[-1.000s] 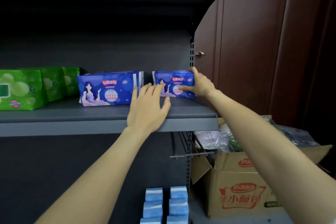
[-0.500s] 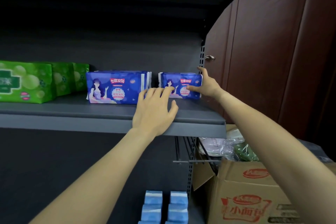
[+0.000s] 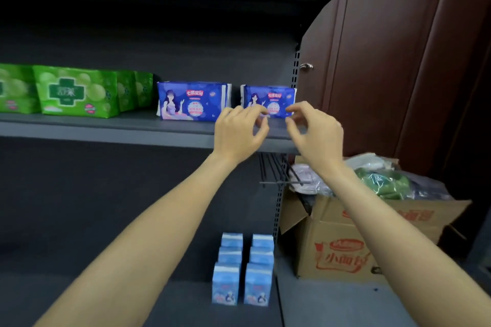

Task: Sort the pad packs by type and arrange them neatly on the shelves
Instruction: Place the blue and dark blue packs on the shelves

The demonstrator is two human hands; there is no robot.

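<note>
Standing at left centre of the frame on the shelf (image 3: 119, 131), green packs (image 3: 77, 94) line up, then two stacks of blue packs (image 3: 192, 101) further right. In front of the right stack, the left hand (image 3: 237, 133) and right hand (image 3: 314, 131) hang with fingers loosely curled, holding nothing. Light-blue packs (image 3: 243, 268) sit at bottom centre, a carton (image 3: 353, 241) at lower right.

Lower edge of right blue pad pack (image 3: 268, 99) hidden behind fingertips of both hands. Leftmost green pack (image 3: 16, 89) cut off by left picture edge. Bagged contents of cardboard box (image 3: 345, 244) blurred, not identifiable. Pack print too small to be read.
</note>
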